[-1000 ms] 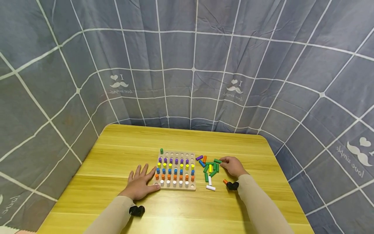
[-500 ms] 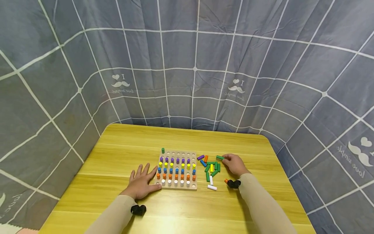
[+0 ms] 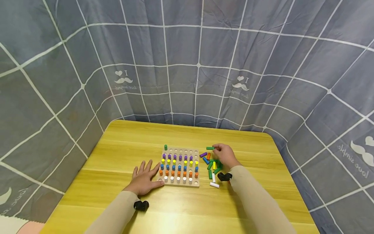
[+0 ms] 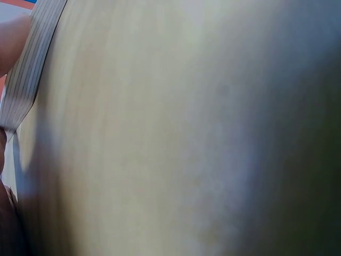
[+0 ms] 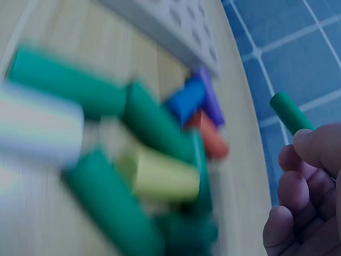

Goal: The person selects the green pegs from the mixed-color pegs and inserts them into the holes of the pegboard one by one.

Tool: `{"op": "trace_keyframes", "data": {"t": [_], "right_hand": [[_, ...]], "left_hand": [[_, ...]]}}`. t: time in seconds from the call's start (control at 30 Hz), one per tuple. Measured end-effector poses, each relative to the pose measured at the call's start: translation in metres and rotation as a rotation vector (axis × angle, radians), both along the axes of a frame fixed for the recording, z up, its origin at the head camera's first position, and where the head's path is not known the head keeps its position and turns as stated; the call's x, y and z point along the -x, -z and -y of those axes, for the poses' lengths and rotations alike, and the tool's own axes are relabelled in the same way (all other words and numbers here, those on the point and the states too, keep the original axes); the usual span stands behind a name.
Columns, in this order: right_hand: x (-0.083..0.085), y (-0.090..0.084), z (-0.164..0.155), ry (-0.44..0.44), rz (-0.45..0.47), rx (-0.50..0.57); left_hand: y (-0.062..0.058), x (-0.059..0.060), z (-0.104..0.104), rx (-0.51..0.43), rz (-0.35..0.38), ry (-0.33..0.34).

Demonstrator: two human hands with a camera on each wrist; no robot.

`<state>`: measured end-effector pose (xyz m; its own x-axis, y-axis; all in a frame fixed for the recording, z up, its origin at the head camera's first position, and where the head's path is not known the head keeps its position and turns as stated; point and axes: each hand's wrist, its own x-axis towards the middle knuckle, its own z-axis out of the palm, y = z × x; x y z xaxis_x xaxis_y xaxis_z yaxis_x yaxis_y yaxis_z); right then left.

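Note:
A wooden peg board [image 3: 181, 166] lies on the yellow table [image 3: 122, 152], with rows of purple, yellow, blue, orange and white pegs and one green peg [image 3: 165, 147] at its far left corner. My left hand [image 3: 145, 177] rests flat on the table, fingertips touching the board's near left corner. My right hand [image 3: 223, 155] is lifted above the loose pegs [image 3: 212, 165] to the right of the board and pinches a green peg [image 3: 210, 148] [image 5: 290, 112] by one end. The left wrist view is only a blur of the table.
A grey curtain [image 3: 193, 65] with white grid lines surrounds the table on the far and both side edges. A white peg [image 3: 214, 185] lies nearest me in the loose pile. The board's far row has open holes [image 3: 184, 151].
My right hand has lifted a green peg out of the pile and carried it up and to the left, toward the board. The left hand has stayed in place.

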<state>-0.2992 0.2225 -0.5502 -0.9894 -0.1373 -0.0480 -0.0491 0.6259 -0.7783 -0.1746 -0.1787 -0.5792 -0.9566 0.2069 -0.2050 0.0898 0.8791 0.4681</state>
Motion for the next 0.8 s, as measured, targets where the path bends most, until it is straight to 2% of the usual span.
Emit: {"op": "trace_keyframes", "data": {"t": [0.33, 0.8], "right_hand": [[0.006, -0.016, 0.064, -0.108, -0.039, 0.008], [0.007, -0.01, 0.123, -0.219, -0.031, -0.002]], "left_hand": [[0.0, 0.004, -0.002, 0.012, 0.014, 0.007], [0.002, 0.003, -0.003, 0.007, 0.006, -0.006]]}}
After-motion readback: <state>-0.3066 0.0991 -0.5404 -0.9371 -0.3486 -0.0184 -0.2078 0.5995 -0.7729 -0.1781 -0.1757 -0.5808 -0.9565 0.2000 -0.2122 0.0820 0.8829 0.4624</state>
